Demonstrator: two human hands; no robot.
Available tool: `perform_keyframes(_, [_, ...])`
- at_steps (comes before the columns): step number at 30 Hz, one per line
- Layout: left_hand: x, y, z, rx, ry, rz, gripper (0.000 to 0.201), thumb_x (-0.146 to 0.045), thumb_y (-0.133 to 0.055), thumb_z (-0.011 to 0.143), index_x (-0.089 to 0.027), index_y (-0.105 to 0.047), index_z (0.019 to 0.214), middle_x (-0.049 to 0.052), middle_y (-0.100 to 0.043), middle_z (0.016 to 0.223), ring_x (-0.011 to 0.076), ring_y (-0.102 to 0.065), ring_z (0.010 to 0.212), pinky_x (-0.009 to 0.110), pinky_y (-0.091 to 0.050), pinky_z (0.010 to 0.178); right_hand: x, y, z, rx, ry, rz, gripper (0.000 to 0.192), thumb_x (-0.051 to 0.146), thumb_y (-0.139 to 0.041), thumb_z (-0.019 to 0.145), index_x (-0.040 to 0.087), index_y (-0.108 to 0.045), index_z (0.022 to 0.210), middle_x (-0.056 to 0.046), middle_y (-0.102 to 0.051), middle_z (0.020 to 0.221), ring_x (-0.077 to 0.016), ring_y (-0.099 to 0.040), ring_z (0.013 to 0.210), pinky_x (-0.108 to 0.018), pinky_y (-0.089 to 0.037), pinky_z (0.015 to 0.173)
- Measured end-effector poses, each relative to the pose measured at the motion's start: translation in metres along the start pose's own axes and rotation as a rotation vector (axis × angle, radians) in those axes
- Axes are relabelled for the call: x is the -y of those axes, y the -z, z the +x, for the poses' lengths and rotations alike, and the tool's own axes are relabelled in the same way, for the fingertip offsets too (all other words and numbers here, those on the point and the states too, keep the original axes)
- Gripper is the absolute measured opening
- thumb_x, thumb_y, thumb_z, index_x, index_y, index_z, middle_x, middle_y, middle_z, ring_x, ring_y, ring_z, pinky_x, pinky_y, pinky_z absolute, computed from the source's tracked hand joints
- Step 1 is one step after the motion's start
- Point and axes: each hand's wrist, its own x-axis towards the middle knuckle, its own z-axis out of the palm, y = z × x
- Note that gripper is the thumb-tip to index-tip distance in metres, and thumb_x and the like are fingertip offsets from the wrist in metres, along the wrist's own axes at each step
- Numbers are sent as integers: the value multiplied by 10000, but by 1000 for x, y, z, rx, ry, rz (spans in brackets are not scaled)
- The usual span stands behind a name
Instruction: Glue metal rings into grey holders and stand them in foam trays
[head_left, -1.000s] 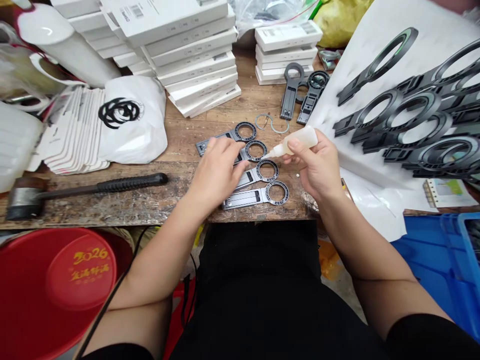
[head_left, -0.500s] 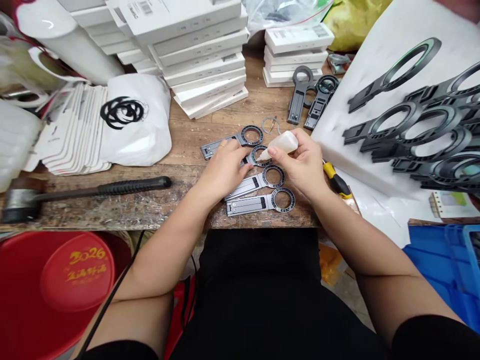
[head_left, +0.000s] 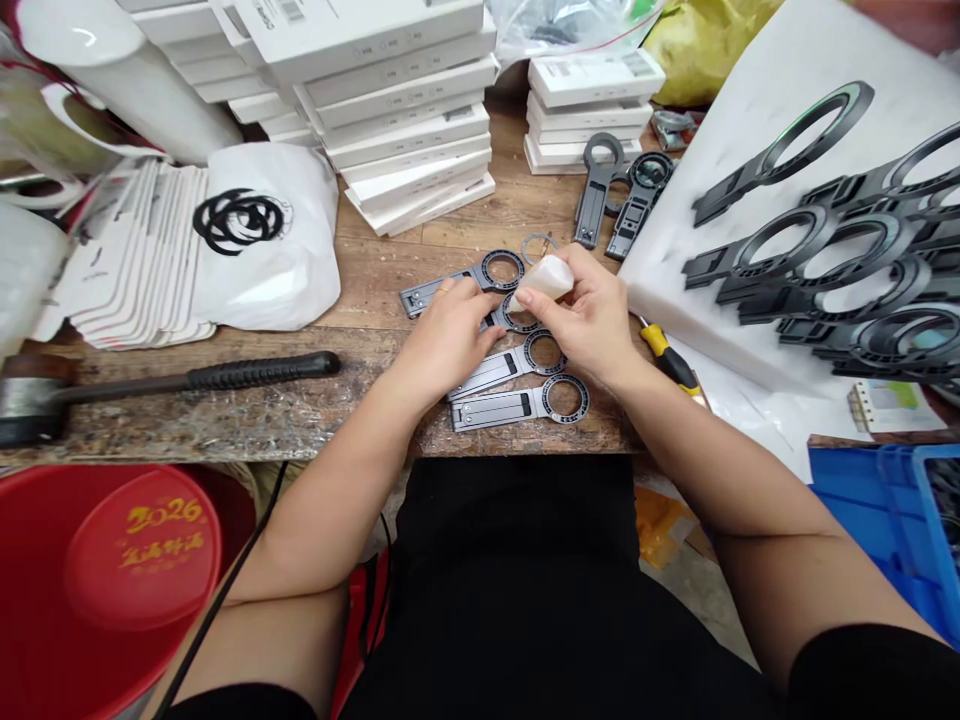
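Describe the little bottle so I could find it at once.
Start at the wooden workbench and find the row of four grey ring-ended brackets near its front edge. Above the second ring, the right hand holds a small squeeze bottle; it alone there is pale, translucent and soft among dark flat parts.

A small translucent white squeeze bottle [head_left: 550, 277] lies tilted in the right grip [head_left: 589, 315], its nozzle pointing down and left onto the ring of the second grey ring-ended bracket [head_left: 517, 312]. Four such flat brackets lie in a row on the counter [head_left: 300, 410]: the farthest bracket [head_left: 469, 279] beyond the left grip [head_left: 446, 335], the two nearer ones [head_left: 525, 400] just below both grips. The left grip presses on the second bracket's strip.
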Motion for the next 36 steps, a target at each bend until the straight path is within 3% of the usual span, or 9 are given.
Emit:
perform_keyframes(6, [0, 0, 0, -9, -2, -18, 335, -241, -656, 966, -196, -743, 1286, 126, -678, 1181, 343, -589, 1199, 503, -464, 1088, -12, -2, 18, -45, 9, -1, 468, 713, -818, 813, 295, -659, 950, -15, -665, 853, -261, -674, 925, -450, -615, 818])
perform_keyframes(15, [1, 0, 1, 10, 6, -14, 309, -243, -660, 971, -183, -745, 1262, 123, -679, 1193, 334, -587, 1186, 500, -468, 1090, -17, 19, 16, -55, -23, 52, 427, 626, -867, 811, 276, -650, 926, -32, -686, 915, -281, -674, 1021, -457, -620, 808])
perform_keyframes(20, [0, 0, 0, -5, 2, -6, 303, -238, -656, 973, -183, -748, 1256, 122, -682, 1164, 331, -596, 1171, 492, -473, 1078, -16, 28, 4, -86, -20, 62, 412, 569, -903, 786, 277, -630, 889, -24, -653, 865, -284, -657, 994, -449, -599, 785])
perform_keyframes(27, [1, 0, 0, -5, 0, -5, 307, -250, -655, 972, -191, -749, 1258, 123, -682, 1151, 331, -596, 1156, 486, -465, 1068, -7, 33, -12, -76, -12, -47, 382, 585, -879, 811, 283, -654, 877, 12, -593, 730, -232, -625, 802, -420, -586, 742])
perform_keyframes(36, [2, -1, 0, -2, -1, -13, 295, -248, -663, 971, -191, -755, 1246, 120, -679, 1144, 330, -600, 1153, 480, -461, 1065, -12, 29, 0, -115, -8, -8, 405, 579, -895, 789, 279, -632, 858, -2, -594, 765, -257, -634, 895, -437, -589, 784])
